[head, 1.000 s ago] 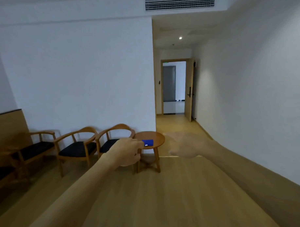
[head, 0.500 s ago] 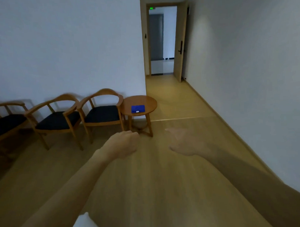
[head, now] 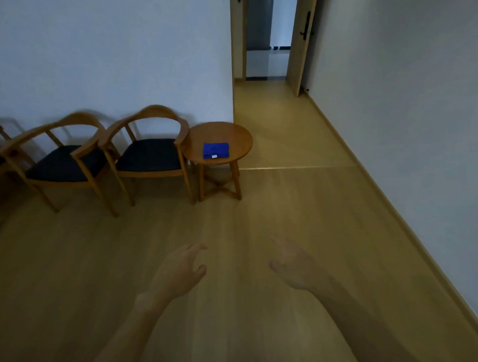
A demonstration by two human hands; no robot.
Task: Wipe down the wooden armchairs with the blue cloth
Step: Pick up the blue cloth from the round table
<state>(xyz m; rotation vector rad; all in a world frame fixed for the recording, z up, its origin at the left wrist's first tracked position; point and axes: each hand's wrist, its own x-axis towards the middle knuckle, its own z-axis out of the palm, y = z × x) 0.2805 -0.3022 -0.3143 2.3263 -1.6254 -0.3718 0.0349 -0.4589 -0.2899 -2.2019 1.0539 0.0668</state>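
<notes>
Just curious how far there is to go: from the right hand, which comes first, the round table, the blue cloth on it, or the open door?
1. Round table, ahead, slightly left.
2. Blue cloth, lying on its top; too close to separate from the table.
3. Open door, far down the hallway.

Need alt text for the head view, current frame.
Two bare hands, left hand and right hand, reach forward empty over a wooden floor toward a folded blue cloth on a round side table beside wooden armchairs.
</notes>
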